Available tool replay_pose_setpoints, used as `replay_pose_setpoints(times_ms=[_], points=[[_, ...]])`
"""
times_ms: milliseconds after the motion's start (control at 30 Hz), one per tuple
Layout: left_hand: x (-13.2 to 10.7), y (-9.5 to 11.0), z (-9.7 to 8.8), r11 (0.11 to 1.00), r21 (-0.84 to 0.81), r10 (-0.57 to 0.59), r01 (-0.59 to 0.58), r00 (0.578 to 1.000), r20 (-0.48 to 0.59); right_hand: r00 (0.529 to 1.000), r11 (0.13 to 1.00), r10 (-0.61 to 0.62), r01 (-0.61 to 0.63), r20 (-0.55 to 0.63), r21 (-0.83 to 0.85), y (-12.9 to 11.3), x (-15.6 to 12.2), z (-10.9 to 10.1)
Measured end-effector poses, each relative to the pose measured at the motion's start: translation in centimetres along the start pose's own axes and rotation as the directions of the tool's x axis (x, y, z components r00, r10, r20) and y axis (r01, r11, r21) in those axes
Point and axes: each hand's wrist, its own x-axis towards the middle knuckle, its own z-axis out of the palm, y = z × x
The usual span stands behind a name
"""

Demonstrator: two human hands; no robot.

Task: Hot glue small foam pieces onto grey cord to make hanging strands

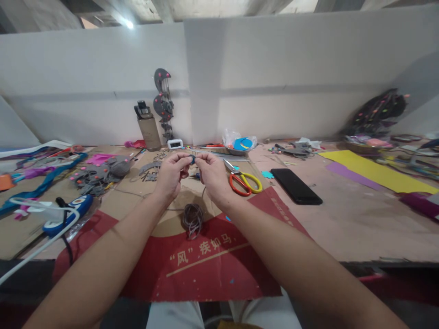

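Note:
My left hand (173,173) and my right hand (213,176) meet above the cardboard, fingers closed in a pinch. Between their fingertips is a small dark teal piece (192,159), too small to tell its kind. A coil of grey cord (193,219) lies below my hands, and a strand runs up toward my right wrist. Scissors (243,179) with one red and one yellow handle lie just right of my right hand. Left of my left hand are grey felt cut-outs (151,171) on the cardboard.
A red-printed cardboard sheet (206,269) covers the table front. A black phone (296,186) lies to the right, near yellow sheets (377,171). At left are a power strip (68,214) and grey felt pieces (101,173). A bottle (149,130) and bowl (240,147) stand behind.

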Motion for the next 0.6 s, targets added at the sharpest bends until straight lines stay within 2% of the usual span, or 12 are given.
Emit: replay_pose_setpoints(times_ms=[100,233,333,467,600], points=[[0.3,0.2,-0.3,0.997,0.061,-0.049,0.045,0.997,0.063,1.000,0.999,-0.009,0.009,-0.019,-0.033,0.3,0.4,-0.3],[1.0,0.5,-1.4,0.978,0.210,-0.038,-0.001,0.983,0.182,1.000,0.998,0.007,-0.008,-0.015,-0.066,0.5,0.6,-0.8],[1.3,0.7,-2.1,0.973,0.230,-0.054,0.000,0.971,0.231,1.000,0.996,0.022,-0.023,-0.010,-0.091,0.3,0.5,-1.0],[1.3,0.9,-2.2,0.978,0.206,-0.090,0.038,0.965,0.248,1.000,0.989,-0.008,0.009,0.006,-0.149,0.1,0.5,-1.3],[0.9,1.0,-2.0,0.922,0.376,0.017,-0.093,0.979,0.201,0.997,0.965,-0.078,0.080,0.020,-0.248,-0.1,0.3,-1.3]])
